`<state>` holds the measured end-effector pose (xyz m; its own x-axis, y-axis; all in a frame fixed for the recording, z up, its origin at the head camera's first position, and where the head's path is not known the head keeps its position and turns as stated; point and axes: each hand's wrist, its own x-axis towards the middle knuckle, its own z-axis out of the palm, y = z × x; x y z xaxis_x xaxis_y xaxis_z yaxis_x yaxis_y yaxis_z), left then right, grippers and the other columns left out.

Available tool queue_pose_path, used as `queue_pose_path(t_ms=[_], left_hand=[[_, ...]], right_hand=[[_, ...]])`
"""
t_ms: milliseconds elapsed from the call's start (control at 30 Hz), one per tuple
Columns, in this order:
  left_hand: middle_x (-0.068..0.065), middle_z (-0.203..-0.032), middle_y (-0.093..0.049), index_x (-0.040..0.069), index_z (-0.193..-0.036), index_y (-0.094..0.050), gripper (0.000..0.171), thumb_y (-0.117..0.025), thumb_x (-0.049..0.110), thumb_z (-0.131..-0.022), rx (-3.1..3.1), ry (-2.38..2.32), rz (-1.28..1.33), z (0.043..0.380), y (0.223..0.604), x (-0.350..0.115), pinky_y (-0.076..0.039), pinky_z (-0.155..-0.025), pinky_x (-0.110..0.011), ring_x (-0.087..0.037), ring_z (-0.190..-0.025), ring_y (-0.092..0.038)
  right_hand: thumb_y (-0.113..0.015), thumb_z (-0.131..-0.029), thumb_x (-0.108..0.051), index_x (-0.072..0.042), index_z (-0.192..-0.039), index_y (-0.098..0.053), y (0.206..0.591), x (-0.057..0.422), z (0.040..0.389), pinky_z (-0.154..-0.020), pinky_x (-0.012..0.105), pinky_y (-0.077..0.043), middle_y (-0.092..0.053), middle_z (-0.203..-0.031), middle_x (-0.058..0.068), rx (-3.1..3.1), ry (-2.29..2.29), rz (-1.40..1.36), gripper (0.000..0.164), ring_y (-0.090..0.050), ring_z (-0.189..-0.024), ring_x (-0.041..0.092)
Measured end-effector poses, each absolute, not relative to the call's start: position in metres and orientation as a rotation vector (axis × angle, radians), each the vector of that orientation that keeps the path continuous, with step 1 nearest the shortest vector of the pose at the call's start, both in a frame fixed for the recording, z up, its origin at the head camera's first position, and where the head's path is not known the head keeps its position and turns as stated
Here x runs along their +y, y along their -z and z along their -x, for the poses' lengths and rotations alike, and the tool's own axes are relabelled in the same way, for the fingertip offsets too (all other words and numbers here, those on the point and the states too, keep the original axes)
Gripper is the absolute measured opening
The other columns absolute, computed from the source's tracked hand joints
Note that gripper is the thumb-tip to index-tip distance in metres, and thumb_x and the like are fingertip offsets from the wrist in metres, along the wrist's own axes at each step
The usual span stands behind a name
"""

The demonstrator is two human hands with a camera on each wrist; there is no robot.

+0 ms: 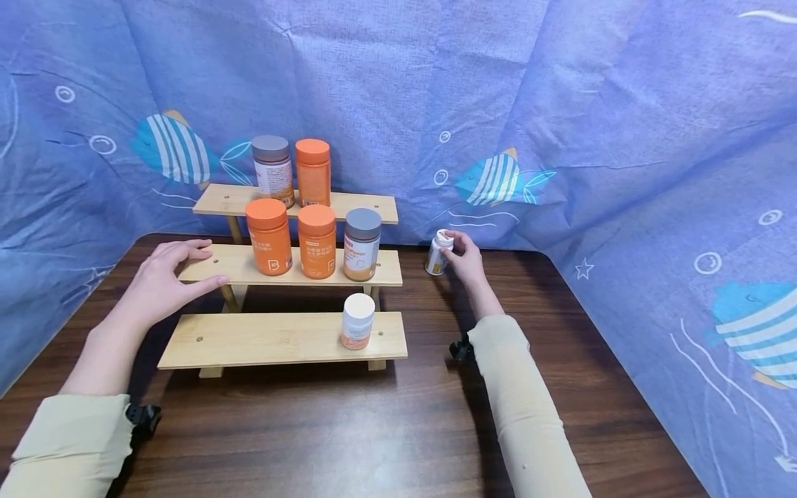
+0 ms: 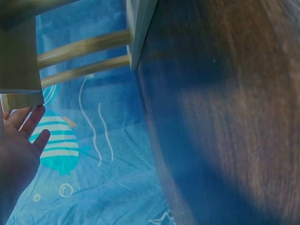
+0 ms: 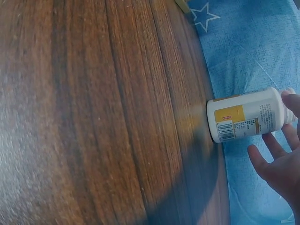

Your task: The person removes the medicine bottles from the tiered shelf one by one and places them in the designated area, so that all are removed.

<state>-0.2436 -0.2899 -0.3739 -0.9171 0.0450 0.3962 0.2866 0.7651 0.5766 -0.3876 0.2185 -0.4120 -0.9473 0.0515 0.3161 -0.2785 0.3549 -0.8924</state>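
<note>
At the back of the table, my right hand point(image 1: 467, 261) pinches the white cap of a small white supplement bottle point(image 1: 437, 256). The right wrist view shows the yellow-and-white label and barcode of this bottle point(image 3: 248, 115), with its base at the tabletop. Thumb and fingers point(image 3: 274, 146) meet around the cap, the lower fingers spread loosely. My left hand point(image 1: 163, 280) is at the left end of the middle board of a three-tier wooden shelf point(image 1: 249, 339), thumb and fingers spread apart. Its fingertips touch the board's end point(image 2: 23, 101) in the left wrist view.
On the top tier stand a grey-capped jar point(image 1: 272, 173) and an orange jar point(image 1: 313, 176). The middle tier carries two orange jars point(image 1: 269, 238) and another grey-capped jar point(image 1: 362, 245). A white bottle point(image 1: 358, 321) stands at the bottom tier's right. Blue fish-print cloth point(image 1: 386, 83) hangs behind.
</note>
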Motion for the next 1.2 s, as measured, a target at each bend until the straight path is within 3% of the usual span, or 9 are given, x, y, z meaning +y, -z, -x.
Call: queue_pose_path(t_ms=[200, 333, 533, 767, 1200], left_hand=[[-0.018, -0.135, -0.051, 0.0, -0.112, -0.062, 0.058, -0.079, 0.04, -0.074, -2.604, 0.931, 0.259, 0.244, 0.374, -0.29, -0.029, -0.099, -0.062, -0.041, -0.128, -0.034], [-0.019, -0.135, -0.051, 0.0, -0.113, -0.062, 0.059, -0.079, 0.04, -0.074, -2.605, 0.927, 0.265, 0.244, 0.374, -0.29, -0.029, -0.099, -0.062, -0.041, -0.128, -0.034], [-0.019, -0.136, -0.05, -0.001, -0.114, -0.061, 0.06, -0.079, 0.041, -0.074, -2.612, 0.932, 0.263, 0.243, 0.373, -0.289, -0.028, -0.1, -0.062, -0.041, -0.128, -0.034], [-0.019, -0.135, -0.051, -0.001, -0.114, -0.062, 0.06, -0.08, 0.039, -0.074, -2.596, 0.916, 0.276, 0.243, 0.373, -0.289, -0.029, -0.1, -0.062, -0.041, -0.127, -0.036], [-0.02, -0.136, -0.049, -0.004, -0.114, -0.063, 0.06, -0.081, 0.037, -0.073, -2.595, 0.895, 0.299, 0.241, 0.371, -0.291, -0.027, -0.101, -0.063, -0.043, -0.128, -0.035]], right_hand=[[-0.065, -0.086, 0.001, 0.006, -0.127, -0.052, 0.399, 0.215, 0.375, -0.095, 0.041, -0.043, -0.055, -0.127, 0.027, -2.356, -1.706, -0.201, 0.043, -0.054, -0.115, 0.038], [-0.066, -0.086, -0.004, 0.001, -0.128, -0.052, 0.404, 0.217, 0.381, -0.096, 0.04, -0.043, -0.055, -0.128, 0.024, -2.392, -1.694, -0.197, 0.044, -0.052, -0.116, 0.033], [-0.066, -0.088, -0.011, -0.006, -0.137, -0.047, 0.396, 0.219, 0.379, -0.108, 0.046, -0.032, -0.049, -0.138, 0.016, -2.506, -1.587, -0.206, 0.053, -0.042, -0.13, 0.029], [-0.065, -0.089, -0.015, -0.004, -0.138, -0.045, 0.373, 0.214, 0.371, -0.112, 0.05, -0.027, -0.039, -0.146, 0.017, -2.547, -1.504, -0.242, 0.054, -0.03, -0.139, 0.031], [-0.067, -0.088, -0.024, -0.009, -0.137, -0.049, 0.328, 0.201, 0.367, -0.112, 0.044, -0.028, -0.042, -0.146, 0.011, -2.586, -1.379, -0.283, 0.055, -0.033, -0.137, 0.025]])
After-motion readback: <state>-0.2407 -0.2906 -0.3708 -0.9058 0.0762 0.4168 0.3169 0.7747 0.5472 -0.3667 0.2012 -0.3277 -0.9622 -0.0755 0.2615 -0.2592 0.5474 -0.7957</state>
